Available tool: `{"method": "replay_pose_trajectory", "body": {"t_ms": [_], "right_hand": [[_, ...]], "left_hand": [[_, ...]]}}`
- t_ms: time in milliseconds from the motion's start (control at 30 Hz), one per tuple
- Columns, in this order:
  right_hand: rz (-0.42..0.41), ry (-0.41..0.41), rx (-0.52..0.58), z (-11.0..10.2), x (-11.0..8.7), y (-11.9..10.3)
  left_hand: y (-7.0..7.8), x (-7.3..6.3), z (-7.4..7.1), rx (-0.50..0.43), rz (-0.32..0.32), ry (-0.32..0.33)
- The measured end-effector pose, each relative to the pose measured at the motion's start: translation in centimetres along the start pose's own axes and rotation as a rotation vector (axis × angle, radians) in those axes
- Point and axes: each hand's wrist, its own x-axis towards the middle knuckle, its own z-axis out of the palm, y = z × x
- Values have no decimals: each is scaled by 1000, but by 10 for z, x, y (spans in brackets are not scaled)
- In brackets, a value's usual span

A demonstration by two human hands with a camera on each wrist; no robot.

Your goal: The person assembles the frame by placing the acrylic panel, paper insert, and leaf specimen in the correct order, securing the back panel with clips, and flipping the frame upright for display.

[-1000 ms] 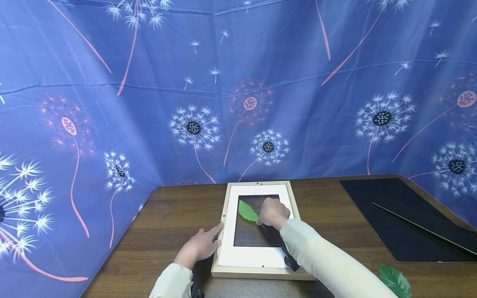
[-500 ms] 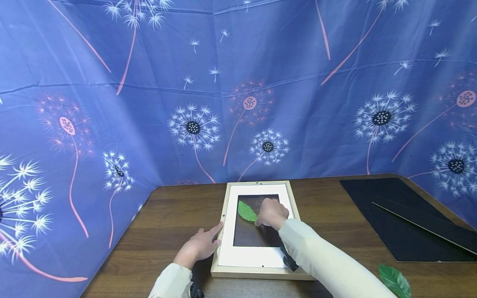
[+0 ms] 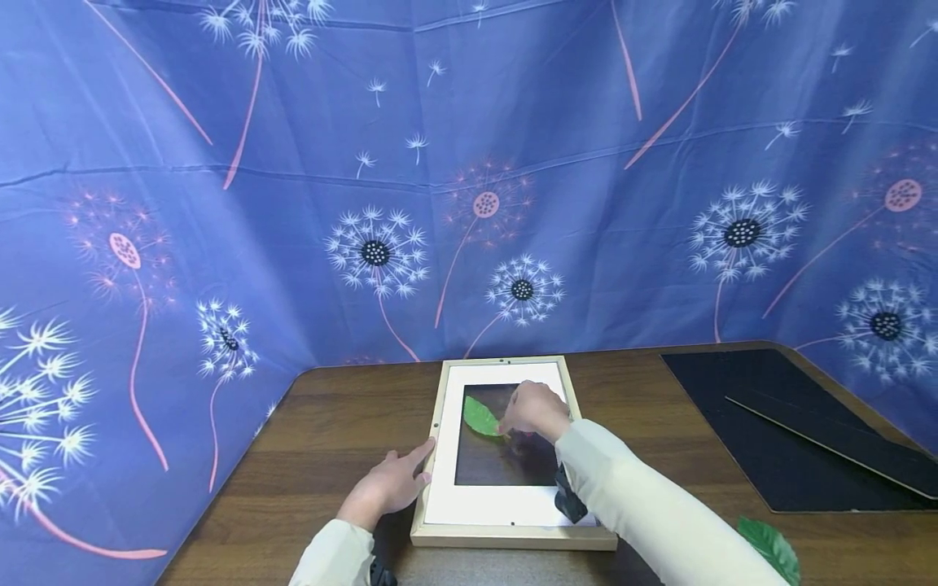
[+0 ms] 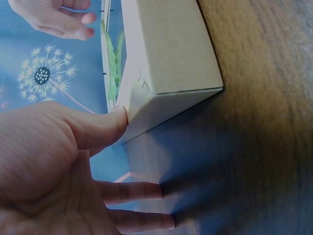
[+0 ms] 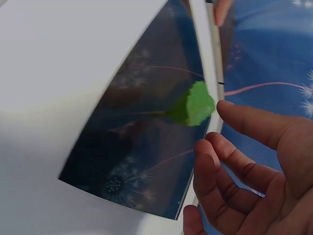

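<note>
A light wooden picture frame (image 3: 513, 539) lies on the table with a white mat (image 3: 506, 506) around a dark, reflective window. On that window's left part lies a light green leaf (image 3: 479, 417), its stem end toward my right hand (image 3: 535, 409). In the right wrist view, the thumb and fingers are loosely bent and apart, with nothing between them; the leaf (image 5: 195, 105) is just past them. My left hand (image 3: 388, 488) touches the frame's left side. Its thumb (image 4: 100, 129) rests against the frame edge, the other fingers stretched out beside it.
Dark green leaf (image 3: 769, 547) lies on the table at the lower right. A black board (image 3: 733, 423) with a second black panel (image 3: 828, 443) across it lies on the right. Behind the wooden table (image 3: 344, 415) hangs a blue dandelion-print cloth (image 3: 615, 244).
My right hand has loosened its fingers from the leaf's stem end and lifted slightly. The leaf stays on the window. My left hand keeps its place on the frame; the view has shifted slightly.
</note>
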Motion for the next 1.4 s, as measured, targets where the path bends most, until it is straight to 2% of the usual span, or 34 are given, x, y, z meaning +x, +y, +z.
{"method": "replay_pose_trajectory", "body": {"t_ms": [167, 400, 567, 667, 1033, 1400], "right_hand": [[-23, 0, 104, -12, -4, 2], [-59, 13, 168, -27, -10, 7], [-69, -15, 318, -35, -13, 16], [-57, -41, 366, -40, -14, 21], [-17, -74, 392, -58, -25, 40], [-63, -73, 450, -71, -41, 62]], "left_hand": [[0, 0, 0, -3, 0, -4], [1, -1, 0, 16, 20, -1], [1, -2, 0, 14, 24, -5], [1, -2, -1, 6, 20, -10], [1, -2, 0, 2, 7, -18], [1, -1, 1, 16, 5, -22]]}}
